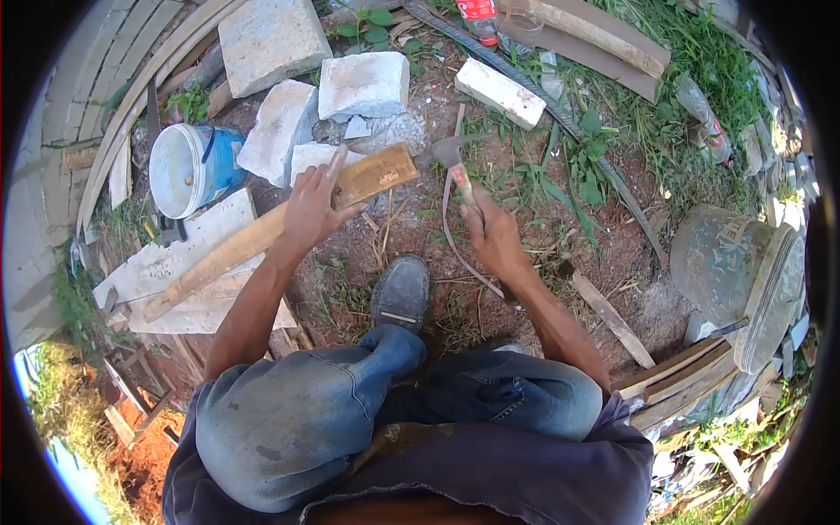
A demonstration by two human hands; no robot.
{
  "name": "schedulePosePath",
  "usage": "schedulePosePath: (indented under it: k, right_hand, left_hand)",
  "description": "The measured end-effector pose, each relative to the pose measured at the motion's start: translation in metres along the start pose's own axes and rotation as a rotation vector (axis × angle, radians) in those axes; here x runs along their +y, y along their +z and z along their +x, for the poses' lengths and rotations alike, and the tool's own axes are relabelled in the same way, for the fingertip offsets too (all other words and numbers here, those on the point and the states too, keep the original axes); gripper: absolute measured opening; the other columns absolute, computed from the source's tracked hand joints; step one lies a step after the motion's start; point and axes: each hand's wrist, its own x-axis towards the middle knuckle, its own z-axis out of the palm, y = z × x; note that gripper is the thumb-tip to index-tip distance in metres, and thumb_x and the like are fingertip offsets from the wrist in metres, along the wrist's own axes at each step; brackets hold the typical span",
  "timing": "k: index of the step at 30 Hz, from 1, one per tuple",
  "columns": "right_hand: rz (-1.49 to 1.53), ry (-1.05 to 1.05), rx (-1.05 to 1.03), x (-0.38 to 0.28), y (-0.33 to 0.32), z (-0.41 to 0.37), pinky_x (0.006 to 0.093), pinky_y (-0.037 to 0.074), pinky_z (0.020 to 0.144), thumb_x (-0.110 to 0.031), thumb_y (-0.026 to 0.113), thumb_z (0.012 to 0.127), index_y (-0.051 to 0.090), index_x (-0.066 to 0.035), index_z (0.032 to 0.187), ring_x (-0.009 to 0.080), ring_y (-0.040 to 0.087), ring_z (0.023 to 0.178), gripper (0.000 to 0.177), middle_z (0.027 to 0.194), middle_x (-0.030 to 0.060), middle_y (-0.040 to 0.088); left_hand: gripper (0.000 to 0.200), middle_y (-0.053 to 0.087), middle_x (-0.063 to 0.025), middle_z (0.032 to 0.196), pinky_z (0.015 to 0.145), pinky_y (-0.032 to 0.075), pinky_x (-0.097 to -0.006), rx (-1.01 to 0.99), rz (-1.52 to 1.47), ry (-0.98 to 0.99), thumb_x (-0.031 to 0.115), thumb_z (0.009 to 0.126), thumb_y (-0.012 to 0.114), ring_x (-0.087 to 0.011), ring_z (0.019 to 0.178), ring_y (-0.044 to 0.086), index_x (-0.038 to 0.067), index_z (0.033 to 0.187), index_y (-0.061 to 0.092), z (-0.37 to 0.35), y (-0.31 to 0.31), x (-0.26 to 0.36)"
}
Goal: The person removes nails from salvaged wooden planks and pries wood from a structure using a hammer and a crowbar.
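Observation:
A long wooden plank (376,175) lies slantwise in front of me, its far end near the white blocks. My left hand (313,206) holds it near that end, fingers across the top and thumb along the near edge. In my right hand (497,229) is a claw hammer (449,153), gripped by its handle. The metal head is just off the plank's end, its curved claw pointing right. My shoe (400,293) stands on the soil below the plank.
White blocks (363,85) lie ahead, with a blue-and-white bucket (179,171) and a handsaw (153,114) to the left. A dirty bucket (722,262) lies tipped at the right. Plastic bottles (479,17) and a long dark strip (569,122) lie in the grass.

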Motion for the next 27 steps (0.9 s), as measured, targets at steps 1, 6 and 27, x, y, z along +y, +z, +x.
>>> schedulePosePath:
  k: [1, 6, 27]
  right_hand:
    - [0.018, 0.063, -0.014, 0.003, -0.005, -0.002, 0.0245, 0.041, 0.051, -0.022, 0.049, 0.103, 0.050, -0.004, 0.125, 0.0059, 0.046, 0.057, 0.028, 0.070, 0.0000, 0.049]
    - [0.545, 0.261, 0.254, -0.018, -0.036, 0.026, 0.0281, 0.043, 0.050, -0.021, 0.050, 0.102, 0.048, -0.002, 0.137, 0.0098, 0.050, 0.054, 0.040, 0.070, 0.0011, 0.053]
    - [-0.328, 0.208, -0.443, 0.043, -0.002, -0.055, 0.0483, 0.048, 0.083, -0.026, 0.054, 0.101, 0.054, -0.001, 0.133, 0.0406, 0.062, 0.090, 0.041, 0.085, 0.0247, 0.062]
  left_hand:
    - [0.104, 0.060, -0.0175, 0.109, 0.094, 0.042, -0.0456, 0.011, -0.036, 0.008, 0.039, 0.069, 0.083, -0.0344, 0.101, 0.054, 0.010, 0.153, 0.028, -0.007, 0.003, -0.001]
    - [0.102, 0.060, -0.0166, 0.109, 0.095, 0.043, -0.0437, 0.032, -0.025, -0.015, 0.040, 0.071, 0.082, -0.0336, 0.100, 0.054, 0.010, 0.153, 0.029, -0.001, 0.002, 0.001]
    - [0.105, 0.058, -0.0171, 0.118, 0.097, 0.041, -0.0449, 0.139, -0.045, 0.129, 0.044, 0.069, 0.081, -0.0348, 0.108, 0.053, 0.008, 0.152, 0.028, -0.016, 0.004, -0.005]
